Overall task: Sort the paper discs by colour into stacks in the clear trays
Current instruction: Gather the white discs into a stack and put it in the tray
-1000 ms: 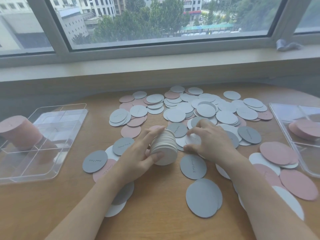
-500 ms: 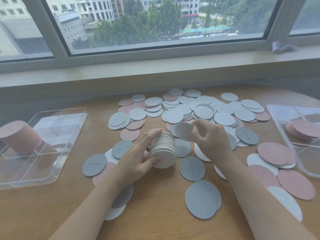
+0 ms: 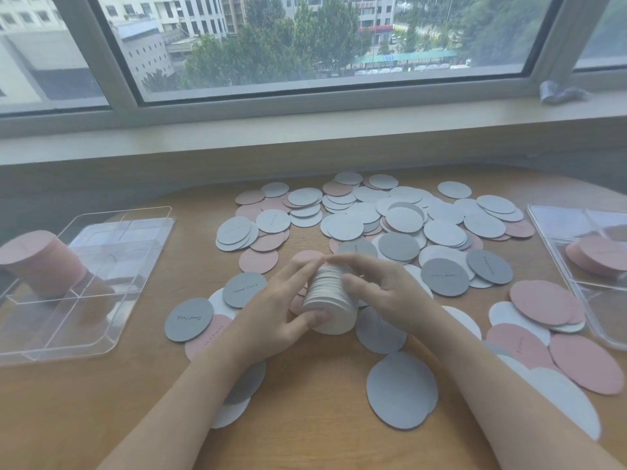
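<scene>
My left hand (image 3: 281, 310) grips a thick stack of white discs (image 3: 327, 295) low in the middle of the bench (image 3: 315, 429), thumb curled under its near end and fingers wrapped over the far side. My right hand (image 3: 380, 293) comes in from the other flank, thumb against the stack's edge and fingers laid flat across the top, pressing there; I cannot tell whether it pinches a single disc. The stack lies tipped on its side, its long axis running away from me and leaning slightly left, so I see the ribbed edges of many thin discs and one pale round face turned toward me.

Both hands sit on the stack, and the scattered discs (image 3: 403, 218) lie just beyond the fingertips, spreading away toward the window. By my reckoning the right hand is nearer to most of the white ones, which cluster ahead and to the right. The discs are flat paper circles in white, grey and pink; some grey ones (image 3: 444, 277) carry small handwriting.

The left clear tray (image 3: 101, 340) stands well apart to my left and holds a tall pink stack (image 3: 40, 262) lying tilted. The right clear tray (image 3: 549, 225) at the right edge holds a short pile of pink discs (image 3: 597, 254). I judge that many loose discs remain to sort
</scene>
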Available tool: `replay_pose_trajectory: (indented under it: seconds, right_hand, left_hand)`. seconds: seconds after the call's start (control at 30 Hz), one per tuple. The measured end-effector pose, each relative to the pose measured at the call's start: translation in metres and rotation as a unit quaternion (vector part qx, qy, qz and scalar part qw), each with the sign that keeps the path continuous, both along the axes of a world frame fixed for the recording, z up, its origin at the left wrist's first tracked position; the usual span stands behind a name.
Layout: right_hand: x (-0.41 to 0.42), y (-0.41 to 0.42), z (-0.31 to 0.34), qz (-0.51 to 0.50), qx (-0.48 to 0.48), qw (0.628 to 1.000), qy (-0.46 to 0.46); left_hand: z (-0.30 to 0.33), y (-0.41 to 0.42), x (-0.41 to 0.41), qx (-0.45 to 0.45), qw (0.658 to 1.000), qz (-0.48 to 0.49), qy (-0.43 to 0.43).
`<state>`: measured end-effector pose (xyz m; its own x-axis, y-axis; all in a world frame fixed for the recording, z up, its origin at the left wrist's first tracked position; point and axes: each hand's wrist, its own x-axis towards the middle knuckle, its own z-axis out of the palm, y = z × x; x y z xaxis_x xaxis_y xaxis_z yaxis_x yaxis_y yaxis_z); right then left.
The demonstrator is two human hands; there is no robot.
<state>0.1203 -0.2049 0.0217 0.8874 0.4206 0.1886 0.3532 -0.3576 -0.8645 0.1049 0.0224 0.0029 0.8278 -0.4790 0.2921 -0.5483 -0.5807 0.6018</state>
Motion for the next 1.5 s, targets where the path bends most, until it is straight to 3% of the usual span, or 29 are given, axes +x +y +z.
replay_pose_trajectory:
  seconds: [0.1, 0.2, 0.3, 0.47, 0.57, 0.67, 0.83, 1.13, 1.3, 1.5]
  right_hand:
    - [-0.003, 0.009, -0.004, 0.051, -0.08, 0.995, 0.014]
    - [-0.004, 0.015, -0.01, 0.039, -0.143, 0.989, -0.008]
    - [-0.004, 0.018, -0.012, 0.015, -0.162, 0.985, -0.064]
    - [0.008, -0.003, -0.002, -0.058, -0.166, 0.982, -0.069]
    - [0.018, -0.035, 0.008, -0.165, -0.287, 0.941, -0.068]
    - [0.015, -0.057, 0.023, -0.178, -0.441, 0.88, 0.002]
    - [0.015, -0.059, 0.023, -0.173, -0.503, 0.846, 0.016]
    - [0.012, -0.053, 0.016, -0.174, -0.43, 0.886, 0.016]
    - [0.006, -0.042, 0.019, -0.208, -0.242, 0.947, 0.018]
    - [0.002, -0.02, 0.008, -0.185, -0.074, 0.979, -0.045]
  left_hand:
    - [-0.003, 0.002, 0.001, 0.028, 0.999, 0.018, 0.008]
    - [-0.006, 0.001, 0.002, 0.053, 0.998, 0.024, 0.008]
    - [-0.005, -0.003, 0.001, 0.035, 0.999, 0.039, 0.01]
    - [-0.001, -0.006, -0.002, -0.012, 0.998, 0.05, 0.024]
    - [0.0, -0.003, -0.003, -0.027, 0.996, 0.069, 0.039]
    - [-0.002, 0.0, -0.001, -0.029, 0.996, 0.065, 0.044]
    - [-0.003, 0.0, -0.001, -0.038, 0.996, 0.055, 0.052]
    - [-0.002, -0.001, -0.001, -0.053, 0.994, 0.058, 0.076]
    - [-0.002, -0.001, -0.003, -0.058, 0.992, 0.071, 0.083]
    - [-0.002, -0.002, -0.006, -0.085, 0.992, 0.043, 0.089]
